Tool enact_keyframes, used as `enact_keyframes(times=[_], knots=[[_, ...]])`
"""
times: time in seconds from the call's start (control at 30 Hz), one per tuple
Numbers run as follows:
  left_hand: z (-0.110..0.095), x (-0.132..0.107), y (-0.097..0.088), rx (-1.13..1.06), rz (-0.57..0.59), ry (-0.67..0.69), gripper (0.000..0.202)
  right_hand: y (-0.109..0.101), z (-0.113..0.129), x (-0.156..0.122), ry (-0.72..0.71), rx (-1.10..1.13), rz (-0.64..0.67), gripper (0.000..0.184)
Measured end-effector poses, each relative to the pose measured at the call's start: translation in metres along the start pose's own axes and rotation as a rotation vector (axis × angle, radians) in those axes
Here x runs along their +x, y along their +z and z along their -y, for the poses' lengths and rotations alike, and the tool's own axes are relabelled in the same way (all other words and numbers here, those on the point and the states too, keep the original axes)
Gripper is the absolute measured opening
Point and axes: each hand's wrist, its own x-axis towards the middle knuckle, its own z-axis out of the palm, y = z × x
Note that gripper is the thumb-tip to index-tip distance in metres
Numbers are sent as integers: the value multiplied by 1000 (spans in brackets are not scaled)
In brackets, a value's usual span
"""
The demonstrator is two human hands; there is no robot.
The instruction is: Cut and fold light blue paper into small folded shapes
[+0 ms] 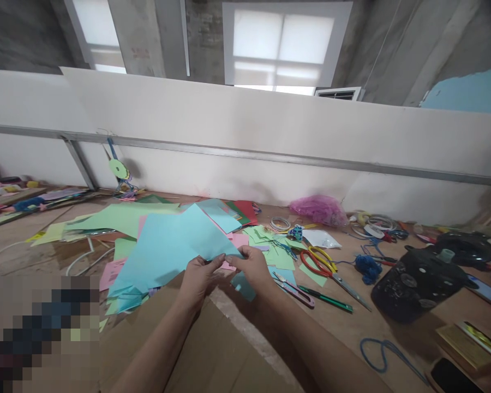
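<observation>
A large light blue paper sheet (167, 245) lies tilted over a heap of coloured papers on the wooden table. My left hand (198, 275) pinches its near edge from the left. My right hand (251, 267) pinches the same edge from the right, fingertips almost touching the left hand's. A small darker blue paper scrap (242, 285) shows just under my right hand. Both forearms reach in over a brown cardboard sheet (196, 349).
Green paper sheets (123, 218) and pink ones spread to the left. Red-handled scissors (323, 267), a green pen (325, 299) and small snips (293, 291) lie right of my hands. A black pot (417, 284), pink netting (319, 210) and blue yarn (368, 268) sit further right. A white wall runs behind.
</observation>
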Motion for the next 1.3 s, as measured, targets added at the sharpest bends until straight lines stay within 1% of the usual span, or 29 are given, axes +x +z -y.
enact_keyframes(times=[0.17,0.3,0.43,0.53,0.6,0.77,0.83,0.93,1.07,1.1,1.17,1.3], knots=[[2,3,-2,-43,55,0,29,-1,1,0,3,-38,33,23],[8,13,-5,-112,10,43,33,-4,3,3,-2,-29,68,22],[11,20,-8,-140,-13,57,33,-12,4,6,-4,19,89,23],[10,20,-8,-181,-52,59,34,-18,6,8,-5,46,74,24],[8,19,-7,-216,-49,58,34,-20,7,8,4,70,63,25],[7,18,-4,-246,-81,96,32,-19,13,5,25,129,75,27],[7,20,-4,-243,-75,104,32,-18,14,5,29,138,76,28],[8,25,-10,-237,-83,93,33,-23,15,7,39,141,42,29],[8,33,-22,-233,-173,113,34,-35,18,9,45,147,-51,30],[8,33,-24,-210,-165,112,35,-37,19,9,33,158,-56,30],[9,32,-24,-135,-110,89,34,-35,21,8,8,183,-25,28],[12,24,-17,16,53,73,34,-21,22,2,-8,235,120,28]])
